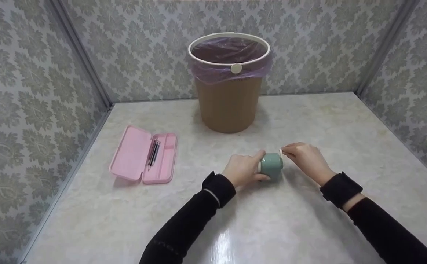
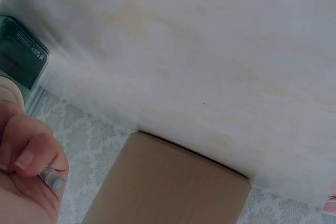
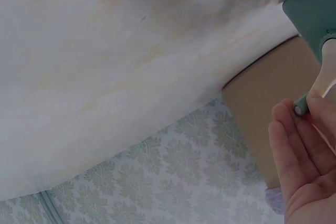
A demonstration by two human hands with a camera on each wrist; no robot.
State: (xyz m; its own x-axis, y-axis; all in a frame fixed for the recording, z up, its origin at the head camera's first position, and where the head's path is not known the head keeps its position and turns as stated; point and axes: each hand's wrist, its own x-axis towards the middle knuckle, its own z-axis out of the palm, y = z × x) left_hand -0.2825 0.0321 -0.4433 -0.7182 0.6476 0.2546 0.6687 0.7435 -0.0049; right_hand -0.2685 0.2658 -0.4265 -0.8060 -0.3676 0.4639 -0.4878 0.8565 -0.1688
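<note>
A green crank pencil sharpener [image 1: 271,164] lies between my hands above the table; its dark box-shaped end also shows in the left wrist view. My left hand [image 1: 241,169] grips its pale-ringed end, thumb on top and a finger below. From the curled fingers of that hand pokes the silvery end of a pencil-like stick [image 2: 52,178], the rest of it hidden. My right hand [image 1: 307,159] pinches the small green knob [image 3: 301,105] of the sharpener's white crank [image 3: 326,69], its other fingers fairly straight.
An open pink pencil case [image 1: 167,157] at left holds several pencils [image 1: 154,154]. Behind the hands stands a tall brown bin [image 1: 228,104] with a purple liner [image 1: 213,75]. Patterned walls close off the back and sides of the pale tabletop [image 1: 125,223].
</note>
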